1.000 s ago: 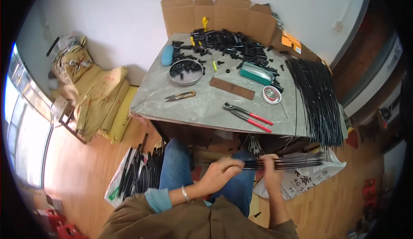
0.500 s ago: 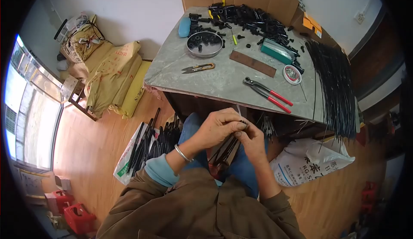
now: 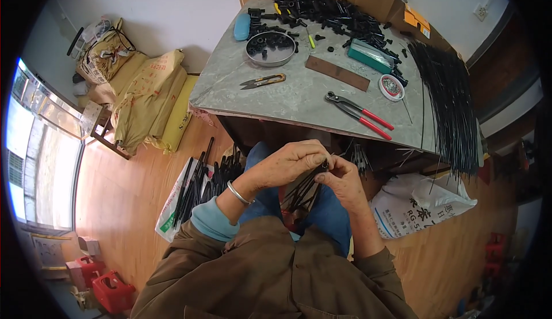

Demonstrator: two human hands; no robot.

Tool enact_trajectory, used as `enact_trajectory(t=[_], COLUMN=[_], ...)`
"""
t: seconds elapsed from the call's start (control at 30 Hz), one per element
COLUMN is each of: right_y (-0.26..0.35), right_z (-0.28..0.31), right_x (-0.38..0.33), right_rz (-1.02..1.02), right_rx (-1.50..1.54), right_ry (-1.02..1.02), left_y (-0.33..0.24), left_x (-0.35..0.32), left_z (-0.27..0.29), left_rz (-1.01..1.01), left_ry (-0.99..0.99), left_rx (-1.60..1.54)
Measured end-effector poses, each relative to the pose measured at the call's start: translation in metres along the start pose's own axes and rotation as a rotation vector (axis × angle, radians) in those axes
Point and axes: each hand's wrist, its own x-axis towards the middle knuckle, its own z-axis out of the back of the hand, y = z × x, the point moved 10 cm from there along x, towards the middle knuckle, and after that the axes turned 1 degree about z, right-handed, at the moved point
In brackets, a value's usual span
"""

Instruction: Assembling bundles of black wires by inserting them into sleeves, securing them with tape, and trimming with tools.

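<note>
Above my lap, my left hand (image 3: 294, 165) is closed, thumb and fingers pinched together at a small black part (image 3: 325, 164). My right hand (image 3: 345, 183) meets it from the other side, its thumb and fingertips closed on the same part. My fingers cover most of that part, so its exact kind does not show. Thin black rods (image 3: 301, 193) lie below my hands between my knees; whether they join the part is hard to see. Nearest on the table are pincers (image 3: 361, 115) with red handles and thread snips (image 3: 263, 81).
On the grey table (image 3: 230, 89) are a heap of black fittings (image 3: 339, 17), a round metal bowl (image 3: 271, 61), a rusty flat bar (image 3: 337, 73), a white tub (image 3: 391, 88) and long black rods (image 3: 445, 106). A white sack (image 3: 397, 210) and more rods (image 3: 192, 192) flank my legs.
My hands have drawn slightly apart at the fingertips, showing more of the small black part. A pale thin strip that stood up above them is out of sight. The view has shifted a little.
</note>
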Motion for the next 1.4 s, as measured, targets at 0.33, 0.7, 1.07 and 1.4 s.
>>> enact_trajectory(t=[0.33, 0.7, 1.07, 1.4], right_y=[0.013, 0.052, 0.028, 0.03], right_z=[0.018, 0.021, 0.03, 0.019], right_x=[-0.012, -0.012, 0.001, -0.013], right_rz=[0.228, 0.293, 0.014, 0.078], right_rx=[-0.018, -0.076, 0.07, -0.077], right_ry=[-0.472, -0.373, -0.171, -0.071], left_y=[0.022, 0.039, 0.032, 0.048], left_x=[-0.002, 0.008, 0.014, 0.013], left_z=[0.003, -0.007, -0.027, -0.022], left_rz=[0.044, 0.071, 0.105, 0.145], left_ry=[-0.354, -0.3, -0.181, -0.122], left_rx=[-0.19, -0.654, -0.701, -0.726])
